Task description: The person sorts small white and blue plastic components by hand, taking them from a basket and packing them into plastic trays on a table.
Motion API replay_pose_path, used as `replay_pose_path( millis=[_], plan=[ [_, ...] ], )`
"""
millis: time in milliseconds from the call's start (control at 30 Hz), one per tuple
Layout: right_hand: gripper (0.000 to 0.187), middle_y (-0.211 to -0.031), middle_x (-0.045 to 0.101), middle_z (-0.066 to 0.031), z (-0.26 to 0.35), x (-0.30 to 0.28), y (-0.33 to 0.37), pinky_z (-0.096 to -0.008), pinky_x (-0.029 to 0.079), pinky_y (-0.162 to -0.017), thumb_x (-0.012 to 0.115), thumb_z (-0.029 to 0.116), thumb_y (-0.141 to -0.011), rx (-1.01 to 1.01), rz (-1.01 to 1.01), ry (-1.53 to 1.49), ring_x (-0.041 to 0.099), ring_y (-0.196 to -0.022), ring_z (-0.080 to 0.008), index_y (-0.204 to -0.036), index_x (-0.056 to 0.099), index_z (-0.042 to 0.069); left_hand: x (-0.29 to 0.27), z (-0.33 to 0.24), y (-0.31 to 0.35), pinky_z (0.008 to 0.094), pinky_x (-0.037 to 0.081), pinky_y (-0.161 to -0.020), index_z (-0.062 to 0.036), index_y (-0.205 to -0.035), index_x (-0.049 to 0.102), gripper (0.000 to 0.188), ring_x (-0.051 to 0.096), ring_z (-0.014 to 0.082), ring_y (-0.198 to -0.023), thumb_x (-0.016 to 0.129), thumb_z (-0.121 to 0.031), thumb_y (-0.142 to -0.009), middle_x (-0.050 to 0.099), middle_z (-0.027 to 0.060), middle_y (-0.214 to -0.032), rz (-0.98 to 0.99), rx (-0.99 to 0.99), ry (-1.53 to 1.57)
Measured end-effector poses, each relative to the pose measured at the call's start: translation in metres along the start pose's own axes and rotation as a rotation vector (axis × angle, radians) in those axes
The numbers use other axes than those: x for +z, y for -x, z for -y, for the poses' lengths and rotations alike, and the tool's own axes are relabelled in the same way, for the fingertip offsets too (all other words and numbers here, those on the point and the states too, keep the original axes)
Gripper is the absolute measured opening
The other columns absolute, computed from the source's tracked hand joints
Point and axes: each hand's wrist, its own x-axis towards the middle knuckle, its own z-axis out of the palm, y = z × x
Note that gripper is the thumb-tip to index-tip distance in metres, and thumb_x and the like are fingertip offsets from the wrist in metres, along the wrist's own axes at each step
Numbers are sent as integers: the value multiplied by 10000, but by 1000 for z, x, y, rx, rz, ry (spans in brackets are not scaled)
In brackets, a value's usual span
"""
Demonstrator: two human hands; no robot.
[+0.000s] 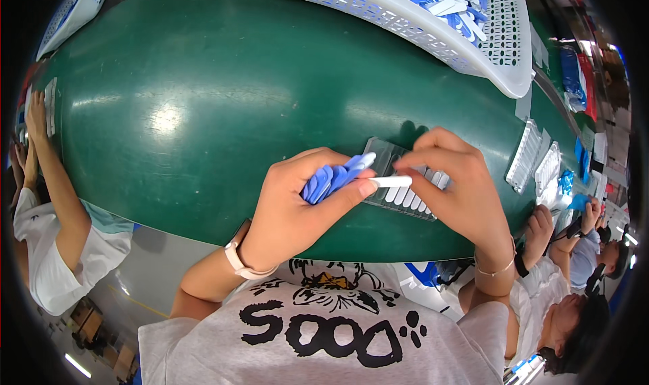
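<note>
Your light grey printed shirt (pixel 203 344) is nearest the camera, at the lower edge. At far left, a co-worker's hand (pixel 36 114) rests at the edge of the green table (pixel 203 101).

Your left hand (pixel 291 192) is clenched around a bundle of blue and white pieces (pixel 328 182), held above the table near its front edge. Its thumb also presses a single white piece (pixel 392 181). Note the axis: this piece lies nearly level, left to right, with its free end pointing at your right hand (pixel 460 185).

The clear tray (pixel 382 150) lies on the table beneath and beyond that piece, tilted in plan, with a row of white pieces (pixel 407 199) in it. Your right hand is above the tray and nearer to the free end. Its thumb and index finger are bent close together beside that end; contact or grip cannot be determined.

Beyond, the white perforated basket (pixel 510 84) holds similar pieces. Further right lie more clear trays (pixel 524 156).
</note>
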Motion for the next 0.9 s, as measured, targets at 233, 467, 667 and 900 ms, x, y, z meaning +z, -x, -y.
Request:
replay_pose_path(
  millis=[233, 467, 667, 900],
  plan=[
    [358, -927, 571, -85, 11, 5, -15, -323, 438, -702, 774, 51, -629, 32, -58, 283, 542, -843, -231, -935, 589, 46, -2, 14, 6, 253, 485, -552, -55, -910, 703, 247, 611, 171, -632, 717, -6, -668, 663, 80, -884, -57, 608, -247],
    [383, -953, 613, -71, 9, 5, 15, -323, 436, -740, 793, 32, -614, -216, -30, -34, 572, -846, -235, -961, 636, 64, 3, 16, 16, 247, 341, -481, -86, -886, 707, 191, 426, 110, -527, 734, -105, -698, 654, 17, -933, -91, 1162, -427],
    [282, -898, 660, -46, -8, 10, 30, -305, 426, -699, 759, -16, -640, -325, 24, -440, 586, -772, -179, -901, 701, 73, 9, 17, 12, 193, 284, -423, -67, -901, 701, 225, 354, 89, -552, 685, -81, -678, 633, 14, -950, -81, 1260, -389],
    [164, -956, 641, -88, -1, 4, 22, -351, 420, -746, 719, 52, -622, -65, -269, -435, 552, -803, -244, -717, 586, 60, -12, 9, 9, 236, 410, -455, -77, -894, 645, 264, 540, 133, -530, 787, -15, -682, 644, 103, -967, 86, 845, -89]
  ],
)
